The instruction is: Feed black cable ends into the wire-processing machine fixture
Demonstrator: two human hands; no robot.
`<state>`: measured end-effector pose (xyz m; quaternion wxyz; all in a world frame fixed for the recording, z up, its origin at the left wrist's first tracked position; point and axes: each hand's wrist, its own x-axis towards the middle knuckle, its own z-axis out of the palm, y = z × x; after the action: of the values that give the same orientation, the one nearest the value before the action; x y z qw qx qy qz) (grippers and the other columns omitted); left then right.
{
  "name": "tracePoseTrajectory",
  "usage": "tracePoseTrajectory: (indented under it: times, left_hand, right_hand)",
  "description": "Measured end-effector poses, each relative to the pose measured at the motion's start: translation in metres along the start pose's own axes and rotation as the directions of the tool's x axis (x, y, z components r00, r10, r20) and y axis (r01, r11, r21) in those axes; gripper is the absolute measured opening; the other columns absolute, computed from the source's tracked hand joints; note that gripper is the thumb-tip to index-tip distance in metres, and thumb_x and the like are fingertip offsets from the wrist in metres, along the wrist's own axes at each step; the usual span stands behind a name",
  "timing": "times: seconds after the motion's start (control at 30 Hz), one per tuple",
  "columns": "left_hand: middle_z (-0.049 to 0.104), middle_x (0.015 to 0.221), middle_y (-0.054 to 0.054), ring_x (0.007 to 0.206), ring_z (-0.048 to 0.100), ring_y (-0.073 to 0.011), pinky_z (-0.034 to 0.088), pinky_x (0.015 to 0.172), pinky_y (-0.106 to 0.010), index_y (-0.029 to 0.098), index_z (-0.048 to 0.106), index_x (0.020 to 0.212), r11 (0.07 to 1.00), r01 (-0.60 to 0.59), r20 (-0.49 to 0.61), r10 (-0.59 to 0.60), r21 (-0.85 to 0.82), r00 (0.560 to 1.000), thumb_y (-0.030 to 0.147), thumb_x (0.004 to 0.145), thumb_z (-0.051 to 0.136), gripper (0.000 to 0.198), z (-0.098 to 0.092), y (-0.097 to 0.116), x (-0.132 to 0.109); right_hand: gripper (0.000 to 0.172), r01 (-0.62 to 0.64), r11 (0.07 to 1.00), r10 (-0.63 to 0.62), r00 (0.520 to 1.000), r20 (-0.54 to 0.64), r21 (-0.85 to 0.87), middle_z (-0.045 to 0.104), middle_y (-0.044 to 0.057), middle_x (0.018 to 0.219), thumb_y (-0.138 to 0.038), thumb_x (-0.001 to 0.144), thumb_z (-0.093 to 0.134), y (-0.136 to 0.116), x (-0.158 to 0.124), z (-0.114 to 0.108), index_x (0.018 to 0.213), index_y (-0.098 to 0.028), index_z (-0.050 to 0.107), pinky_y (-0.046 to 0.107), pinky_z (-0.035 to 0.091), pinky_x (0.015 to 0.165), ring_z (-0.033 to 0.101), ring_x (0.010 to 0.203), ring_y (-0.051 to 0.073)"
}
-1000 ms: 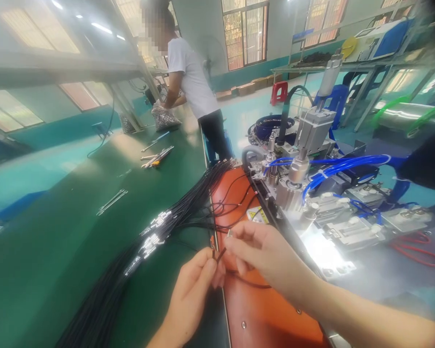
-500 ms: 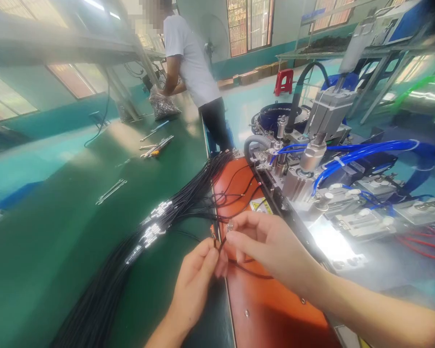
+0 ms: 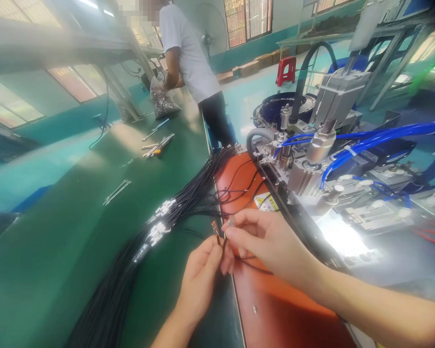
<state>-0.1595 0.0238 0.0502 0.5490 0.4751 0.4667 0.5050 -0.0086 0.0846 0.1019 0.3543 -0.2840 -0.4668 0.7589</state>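
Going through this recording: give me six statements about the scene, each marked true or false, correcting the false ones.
1. The left hand holds a black cable. True.
2. The right hand holds a wrench. False: its fingertips are at a small metal piece.
3. The cable bundle lies largely on the green table. True.
4. The red stool stands on the green table. False: the red stool is on the floor.
5. The co-worker reaches to a plastic bag. True.
6. The machine's tubes are all green. False: several are blue.

Yellow warning triangle [image 3: 262, 201] on orange panel [image 3: 257, 290]
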Motion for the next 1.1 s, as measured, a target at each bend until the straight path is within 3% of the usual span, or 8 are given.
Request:
tracePoseTrajectory:
  times: [0.13, 0.3, 0.53, 0.6, 0.7, 0.83, 0.97, 1.1]
  left_hand:
    - [0.046, 0.061, 0.001, 0.062, 0.043, -0.0128, 0.037, 0.064, -0.027, 0.017, 0.056, 0.077, 0.999, 0.013, -0.007, -0.013, -0.04, 1.0, 0.039, 0.097, 0.043, 0.033, 0.001, 0.002, 0.002]
    - [0.047, 0.057, 0.001, 0.059, 0.044, -0.012, 0.037, 0.063, -0.026, 0.016, 0.053, 0.072, 0.995, 0.019, -0.035, -0.022, -0.093, 0.999, 0.041, 0.095, 0.046, 0.036, 0.002, 0.002, 0.004]
    - [0.045, 0.063, 0.002, 0.061, 0.04, -0.0098, 0.032, 0.058, -0.023, 0.017, 0.046, 0.064, 0.996, 0.03, -0.123, -0.04, -0.083, 0.992, 0.043, 0.089, 0.056, 0.039, 0.001, 0.0, 0.002]
    - [0.044, 0.062, 0.002, 0.06, 0.039, -0.0098, 0.033, 0.058, -0.023, 0.017, 0.044, 0.063, 0.996, 0.028, -0.119, -0.038, -0.085, 0.992, 0.045, 0.09, 0.055, 0.041, 0.001, -0.001, 0.002]
    - [0.043, 0.059, 0.002, 0.061, 0.04, -0.0102, 0.035, 0.063, -0.024, 0.017, 0.045, 0.062, 0.998, 0.022, -0.097, -0.028, -0.065, 0.995, 0.045, 0.093, 0.05, 0.042, 0.001, -0.002, 0.002]
    - [0.046, 0.06, 0.001, 0.061, 0.043, -0.0112, 0.038, 0.062, -0.024, 0.017, 0.054, 0.07, 1.0, 0.001, -0.111, 0.0, 0.007, 0.994, 0.048, 0.095, 0.045, 0.041, -0.005, -0.004, 0.0]
    - [0.062, 0.089, -0.005, 0.084, 0.058, -0.0182, 0.049, 0.078, -0.029, 0.022, 0.06, 0.117, 0.963, -0.055, -0.066, 0.075, 0.264, 0.995, 0.047, 0.09, 0.054, 0.038, -0.022, -0.007, 0.003]
    - [0.058, 0.127, -0.01, 0.122, 0.051, -0.0256, 0.042, 0.105, -0.042, 0.027, 0.063, 0.118, 0.649, -0.244, 0.056, 0.296, 0.72, 0.954, 0.036, 0.09, 0.054, 0.031, -0.031, 0.01, 0.013]
  right_hand:
    - [0.021, -0.002, 0.999, 0.001, 1.0, 0.008, 0.039, 0.057, -0.006, 0.05, -0.031, 0.083, 0.061, 0.002, 0.003, 0.001, 0.069, -0.02, 0.051, 0.027, 0.052, 0.051, 0.061, 0.046, 0.013]
    - [0.007, -0.036, 0.999, 0.035, 0.999, -0.007, -0.012, 0.051, -0.009, 0.049, -0.024, 0.083, 0.055, 0.005, 0.003, 0.005, 0.084, -0.021, 0.05, 0.027, 0.05, 0.05, 0.063, 0.047, 0.015]
    - [0.056, 0.0, 0.943, -0.061, 0.983, -0.172, -0.332, 0.059, 0.004, 0.108, -0.031, 0.067, 0.078, 0.013, 0.002, 0.02, 0.116, -0.025, 0.051, 0.028, 0.056, 0.063, 0.062, 0.062, 0.01]
    - [0.047, -0.003, 0.942, -0.059, 0.983, -0.176, -0.336, 0.062, 0.004, 0.101, -0.036, 0.071, 0.075, 0.016, 0.008, 0.021, 0.112, -0.023, 0.055, 0.027, 0.055, 0.055, 0.062, 0.055, 0.01]
    - [0.022, -0.028, 0.964, -0.007, 0.991, -0.131, -0.264, 0.061, -0.001, 0.062, -0.04, 0.081, 0.062, 0.022, 0.019, 0.021, 0.087, -0.02, 0.058, 0.026, 0.049, 0.041, 0.057, 0.039, 0.012]
    - [0.028, -0.061, 0.997, 0.059, 0.997, -0.041, -0.055, 0.055, -0.004, 0.045, -0.043, 0.074, 0.065, 0.024, 0.029, 0.021, 0.071, -0.019, 0.053, 0.023, 0.042, 0.034, 0.053, 0.033, 0.013]
    - [0.021, 0.016, 1.0, -0.014, 0.997, -0.081, 0.016, 0.058, -0.004, 0.051, -0.034, 0.073, 0.069, 0.018, 0.03, 0.019, 0.071, -0.016, 0.059, 0.019, 0.043, 0.043, 0.054, 0.043, 0.008]
    - [0.014, 0.104, 0.995, -0.103, 0.989, -0.108, 0.001, 0.06, -0.003, 0.059, -0.028, 0.077, 0.067, 0.004, 0.032, 0.016, 0.073, -0.015, 0.063, 0.02, 0.046, 0.054, 0.059, 0.057, 0.01]
